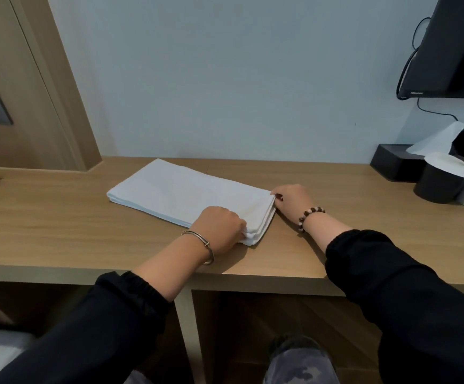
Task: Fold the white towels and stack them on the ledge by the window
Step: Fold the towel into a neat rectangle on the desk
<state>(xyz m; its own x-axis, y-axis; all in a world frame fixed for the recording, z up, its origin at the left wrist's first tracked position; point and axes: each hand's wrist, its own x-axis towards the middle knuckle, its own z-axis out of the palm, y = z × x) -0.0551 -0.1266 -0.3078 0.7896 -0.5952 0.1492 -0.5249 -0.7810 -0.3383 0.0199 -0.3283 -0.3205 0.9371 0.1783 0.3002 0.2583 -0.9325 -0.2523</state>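
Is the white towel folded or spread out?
Folded. The towel is a long strip; stacked layers show at the end the left hand and right hand grip.

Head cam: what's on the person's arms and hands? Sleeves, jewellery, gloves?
Black long sleeves with gathered elastic cuffs: left sleeve, right sleeve. No gloves. By the left hand, a thin silver metal bangle; by the right hand, a brown-and-white round-bead bracelet.
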